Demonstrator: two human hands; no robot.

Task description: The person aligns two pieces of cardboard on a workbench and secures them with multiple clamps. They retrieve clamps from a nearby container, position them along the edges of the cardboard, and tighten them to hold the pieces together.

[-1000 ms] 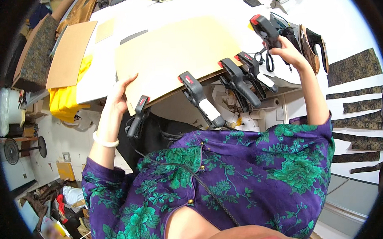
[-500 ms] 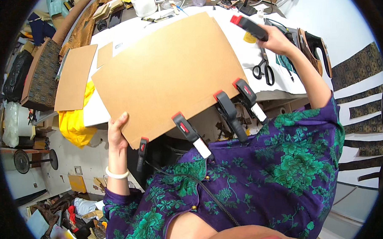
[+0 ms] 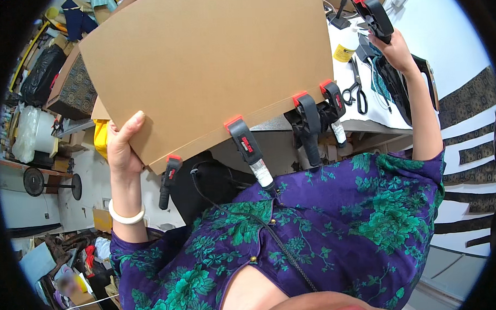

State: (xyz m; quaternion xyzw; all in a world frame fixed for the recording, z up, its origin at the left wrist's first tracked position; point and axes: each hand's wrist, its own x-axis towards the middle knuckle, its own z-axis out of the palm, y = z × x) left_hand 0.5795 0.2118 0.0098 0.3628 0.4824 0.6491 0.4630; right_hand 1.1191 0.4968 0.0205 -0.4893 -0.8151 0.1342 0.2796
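My left hand (image 3: 122, 146) grips the lower left edge of a large brown cardboard sheet (image 3: 206, 63), which is tilted up toward me. Several black spring clamps with red tips hang along the sheet's near edge: one by my left hand (image 3: 168, 179), one in the middle (image 3: 248, 149), and a pair on the right (image 3: 317, 117). My right hand (image 3: 397, 51) is raised at the upper right, shut on another black clamp with red tips (image 3: 371, 13), just off the sheet's right edge.
A white table (image 3: 377, 115) behind the sheet carries black scissors (image 3: 358, 91), a small yellow bottle (image 3: 344, 50) and dark fabric pieces. Patterned dark strips (image 3: 467, 95) lie at the right. Boxes, bags and a stool (image 3: 52, 183) crowd the floor at left.
The cardboard sheet has swung up from lying flat on the table to tilting toward me. My right hand lifted a clamp upward; my left hand stayed on the sheet's edge.
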